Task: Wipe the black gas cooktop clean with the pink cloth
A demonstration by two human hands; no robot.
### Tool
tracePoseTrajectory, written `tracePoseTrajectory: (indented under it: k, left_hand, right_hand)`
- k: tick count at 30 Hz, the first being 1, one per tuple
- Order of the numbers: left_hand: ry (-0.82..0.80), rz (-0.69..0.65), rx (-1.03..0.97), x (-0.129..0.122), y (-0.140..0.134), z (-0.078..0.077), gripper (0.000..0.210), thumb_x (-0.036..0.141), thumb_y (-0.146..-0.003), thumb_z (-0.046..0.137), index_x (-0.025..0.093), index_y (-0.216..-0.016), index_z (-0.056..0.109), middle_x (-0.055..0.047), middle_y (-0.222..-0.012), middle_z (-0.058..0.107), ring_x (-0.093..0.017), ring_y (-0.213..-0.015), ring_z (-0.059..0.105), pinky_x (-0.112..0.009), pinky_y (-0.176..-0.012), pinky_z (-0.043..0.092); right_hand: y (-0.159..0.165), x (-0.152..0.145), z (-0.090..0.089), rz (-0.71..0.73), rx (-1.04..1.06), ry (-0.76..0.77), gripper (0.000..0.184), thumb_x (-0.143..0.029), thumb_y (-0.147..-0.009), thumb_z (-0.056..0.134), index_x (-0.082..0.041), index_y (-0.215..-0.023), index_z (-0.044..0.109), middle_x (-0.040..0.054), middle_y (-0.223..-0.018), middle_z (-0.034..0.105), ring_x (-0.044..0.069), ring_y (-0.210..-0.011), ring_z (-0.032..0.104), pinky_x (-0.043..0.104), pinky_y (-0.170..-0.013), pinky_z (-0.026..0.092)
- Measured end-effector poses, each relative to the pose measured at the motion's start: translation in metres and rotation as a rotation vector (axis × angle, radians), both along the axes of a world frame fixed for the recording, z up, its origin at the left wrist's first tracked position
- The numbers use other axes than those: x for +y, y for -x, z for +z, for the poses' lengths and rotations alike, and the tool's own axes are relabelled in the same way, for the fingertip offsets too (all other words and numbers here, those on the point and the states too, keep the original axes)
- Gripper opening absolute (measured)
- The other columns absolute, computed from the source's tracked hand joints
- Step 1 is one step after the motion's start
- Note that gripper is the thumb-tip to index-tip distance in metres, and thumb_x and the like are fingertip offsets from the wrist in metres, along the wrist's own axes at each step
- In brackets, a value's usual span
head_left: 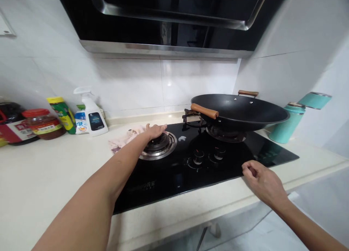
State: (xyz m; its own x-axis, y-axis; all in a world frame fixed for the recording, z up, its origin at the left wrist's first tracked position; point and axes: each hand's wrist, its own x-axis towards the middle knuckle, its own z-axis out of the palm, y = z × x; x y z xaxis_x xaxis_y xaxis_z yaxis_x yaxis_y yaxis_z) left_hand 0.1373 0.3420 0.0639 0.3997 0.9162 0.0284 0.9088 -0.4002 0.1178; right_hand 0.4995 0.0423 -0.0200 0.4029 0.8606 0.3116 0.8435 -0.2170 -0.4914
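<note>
My left hand (156, 130) reaches over the left burner (159, 149) at the back of the black glass gas stove (169, 174). It presses on a crumpled pale pink cloth (129, 136), most of which lies to its left; its fingers are partly hidden. My right hand (263, 180) is curled into a loose fist above the front right edge of the stove, with nothing seen in it. A small white blob of foam (182, 138) lies on the glass, right of the left burner.
A black wok (242, 113) with wooden handles sits on the right burner, behind two knobs (198, 156). A teal flask (289, 124) stands at the right. At the left are a white spray bottle (94, 116), a green bottle (62, 114) and a red-lidded jar (43, 124). A range hood (169, 29) hangs overhead.
</note>
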Motion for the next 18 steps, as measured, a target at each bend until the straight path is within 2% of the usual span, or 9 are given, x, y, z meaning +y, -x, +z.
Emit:
tracePoseTrajectory:
  k: [3, 7, 12, 18]
  left_hand:
    - [-0.042, 0.057, 0.044, -0.007, 0.011, -0.001, 0.055, 0.047, -0.102, 0.016, 0.031, -0.134, 0.058, -0.011, -0.142, 0.060, -0.036, -0.136, 0.045, -0.075, -0.109, 0.011]
    - [-0.060, 0.106, 0.084, -0.016, 0.030, -0.001, 0.051, 0.045, -0.102, 0.020, 0.034, -0.139, 0.053, -0.013, -0.145, 0.056, -0.040, -0.132, 0.047, -0.077, -0.102, 0.025]
    - [-0.095, 0.109, 0.118, -0.033, 0.057, 0.001, 0.044, 0.037, -0.099, 0.033, 0.034, -0.137, 0.055, -0.014, -0.144, 0.055, -0.041, -0.128, 0.051, -0.065, -0.100, 0.038]
    - [-0.120, 0.039, 0.096, -0.074, 0.086, -0.002, 0.050, 0.036, -0.090, 0.054, 0.026, -0.139, 0.052, -0.015, -0.143, 0.053, -0.031, -0.117, 0.061, -0.043, -0.103, 0.045]
  right_hand:
    - [-0.001, 0.001, -0.001, 0.005, 0.004, -0.020, 0.026, -0.042, -0.087, 0.043, -0.026, -0.085, 0.063, -0.0023, -0.075, 0.063, 0.015, -0.064, 0.055, 0.028, -0.062, 0.038]
    - [0.000, 0.001, 0.000, 0.001, -0.008, -0.026, 0.024, -0.040, -0.087, 0.042, -0.026, -0.082, 0.061, -0.0024, -0.078, 0.065, 0.015, -0.066, 0.056, 0.028, -0.062, 0.037]
    - [0.002, 0.001, 0.003, 0.021, -0.017, -0.026, 0.025, -0.039, -0.088, 0.041, -0.025, -0.080, 0.060, -0.0013, -0.075, 0.063, 0.015, -0.064, 0.055, 0.028, -0.061, 0.036]
    - [-0.001, 0.002, 0.000, -0.001, -0.004, 0.020, 0.025, -0.041, -0.087, 0.043, -0.026, -0.081, 0.062, -0.0011, -0.079, 0.065, 0.016, -0.066, 0.056, 0.028, -0.060, 0.035]
